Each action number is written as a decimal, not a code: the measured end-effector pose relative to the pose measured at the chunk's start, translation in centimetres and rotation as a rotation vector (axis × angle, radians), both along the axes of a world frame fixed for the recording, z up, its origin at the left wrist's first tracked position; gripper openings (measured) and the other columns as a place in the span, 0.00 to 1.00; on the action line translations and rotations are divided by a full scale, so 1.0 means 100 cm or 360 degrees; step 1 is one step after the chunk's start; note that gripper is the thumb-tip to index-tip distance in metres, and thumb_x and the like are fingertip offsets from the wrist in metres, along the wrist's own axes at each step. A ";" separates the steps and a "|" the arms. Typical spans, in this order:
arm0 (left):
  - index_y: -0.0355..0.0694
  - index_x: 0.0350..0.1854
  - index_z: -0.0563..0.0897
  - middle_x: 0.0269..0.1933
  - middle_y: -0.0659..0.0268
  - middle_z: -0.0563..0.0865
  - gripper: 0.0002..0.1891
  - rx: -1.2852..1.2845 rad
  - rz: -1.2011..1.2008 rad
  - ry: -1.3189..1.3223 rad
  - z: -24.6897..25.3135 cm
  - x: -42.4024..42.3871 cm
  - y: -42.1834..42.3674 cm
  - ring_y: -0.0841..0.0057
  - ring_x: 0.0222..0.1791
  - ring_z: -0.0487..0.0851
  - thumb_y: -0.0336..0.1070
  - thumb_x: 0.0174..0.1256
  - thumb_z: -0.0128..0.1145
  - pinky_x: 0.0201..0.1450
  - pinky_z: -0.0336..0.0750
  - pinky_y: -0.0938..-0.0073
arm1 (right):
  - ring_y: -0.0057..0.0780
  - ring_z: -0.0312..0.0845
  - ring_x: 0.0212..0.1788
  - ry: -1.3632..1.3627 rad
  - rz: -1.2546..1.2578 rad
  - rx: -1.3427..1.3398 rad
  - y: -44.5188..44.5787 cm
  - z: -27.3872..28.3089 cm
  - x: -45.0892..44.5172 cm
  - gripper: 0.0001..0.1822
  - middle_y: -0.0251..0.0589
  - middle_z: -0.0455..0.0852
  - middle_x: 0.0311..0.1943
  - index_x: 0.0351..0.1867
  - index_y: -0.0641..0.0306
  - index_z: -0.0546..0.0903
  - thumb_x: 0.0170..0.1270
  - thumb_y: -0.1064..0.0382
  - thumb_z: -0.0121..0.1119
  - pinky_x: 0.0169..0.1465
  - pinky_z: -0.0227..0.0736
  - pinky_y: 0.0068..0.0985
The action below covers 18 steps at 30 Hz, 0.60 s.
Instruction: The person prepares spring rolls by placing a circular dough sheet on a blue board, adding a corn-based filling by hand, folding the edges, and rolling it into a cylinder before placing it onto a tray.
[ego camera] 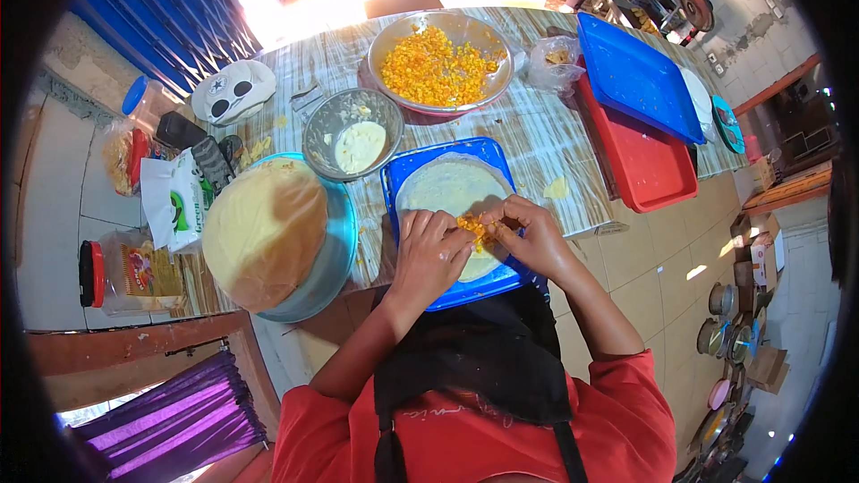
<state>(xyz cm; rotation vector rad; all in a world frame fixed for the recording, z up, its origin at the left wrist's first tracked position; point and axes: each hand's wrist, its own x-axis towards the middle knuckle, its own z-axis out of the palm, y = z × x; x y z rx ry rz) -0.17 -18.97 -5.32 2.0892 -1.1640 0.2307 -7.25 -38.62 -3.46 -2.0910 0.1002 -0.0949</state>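
Note:
A thin round pancake-like wrapper (453, 178) lies on a blue plastic tray (500, 151) close to my body. On the wrapper's near right part sits a small heap of chopped orange-yellow filling (480, 233). My right hand (540, 233) pinches at this heap with thumb and fingertips. My left hand (429, 248) rests over the wrapper's left side, fingers bent and thumb tip at the filling; whether it grips anything is hidden. Beyond the tray, a metal bowl (319, 141) holds a thick white paste (361, 146). A larger steel bowl (507, 77) contains more filling (436, 67).
Left of the tray, a stack of pale wrappers (265, 235) stands on a turquoise round tray (345, 261). A tissue pack (178, 204), jar (144, 275) and white cap (235, 92) line the left side. Blue (641, 80) and red trays (661, 178) overlap at the table's right edge.

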 end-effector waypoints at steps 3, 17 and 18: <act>0.45 0.31 0.84 0.36 0.65 0.78 0.04 0.0079 0.0013 -0.0048 0.003 0.000 -0.004 0.65 0.43 0.76 0.34 0.54 0.66 0.53 0.66 0.61 | 0.39 0.82 0.39 -0.0027 -0.0008 -0.0076 -0.004 0.002 -0.003 0.08 0.45 0.82 0.37 0.43 0.64 0.85 0.62 0.70 0.64 0.43 0.77 0.29; 0.42 0.34 0.79 0.35 0.62 0.81 0.02 -0.0151 0.0241 0.0262 0.022 0.012 0.014 0.63 0.40 0.79 0.32 0.65 0.58 0.50 0.68 0.61 | 0.33 0.82 0.38 -0.0077 0.0001 0.0031 0.001 0.005 -0.008 0.06 0.43 0.84 0.34 0.40 0.66 0.86 0.63 0.70 0.63 0.42 0.76 0.26; 0.43 0.34 0.79 0.35 0.63 0.82 0.02 -0.0083 0.0264 0.0185 0.019 0.015 0.012 0.63 0.40 0.79 0.32 0.64 0.58 0.51 0.68 0.61 | 0.34 0.82 0.38 -0.0165 0.0001 -0.0022 0.002 0.003 -0.009 0.06 0.43 0.85 0.34 0.40 0.65 0.86 0.64 0.70 0.63 0.42 0.76 0.27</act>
